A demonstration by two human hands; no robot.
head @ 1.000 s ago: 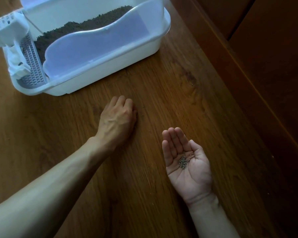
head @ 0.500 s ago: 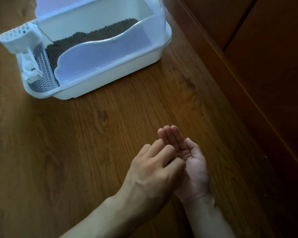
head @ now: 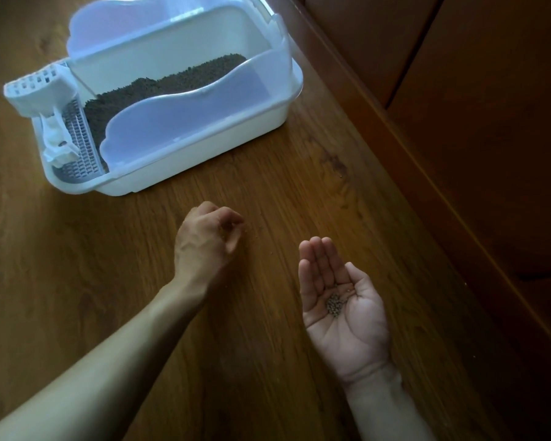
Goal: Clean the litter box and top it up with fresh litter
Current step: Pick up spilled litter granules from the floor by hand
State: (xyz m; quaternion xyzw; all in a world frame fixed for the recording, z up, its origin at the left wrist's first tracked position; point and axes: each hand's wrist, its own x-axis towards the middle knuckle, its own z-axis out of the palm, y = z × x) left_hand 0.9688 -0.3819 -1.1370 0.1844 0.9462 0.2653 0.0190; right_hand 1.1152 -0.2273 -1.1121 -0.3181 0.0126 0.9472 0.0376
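Head view, the only one: the litter box [head: 185, 160] is sitting on the wooden floor [head: 109, 281], its white base carrying a translucent bluish guard, dark litter [head: 159, 87] lying inside and a white scoop [head: 42, 90] hanging at its left end. Well in front of the box, the right hand [head: 341, 310] is lying palm up with fingers straight and together, cradling a small heap of grey litter pellets [head: 334, 304] in the hollow of the palm; nothing is gripping them. Nearer the box and to the left of that palm, the left hand [head: 207, 240] is hovering knuckles up just over the floor, fingertips curling toward the thumb as if pinching; whether a pellet is between them cannot be told, since the fingertips are blurring. A few pale specks are showing on the floor just beside those fingers. Judgement: the pellets are tiny, hard, light and prone to rolling, so each is best taken in a fingertip pinch and the palm kept level and cupped. The box looks like rigid plastic, weighted by its litter, and is best taken by the base rim, not the thin guard.
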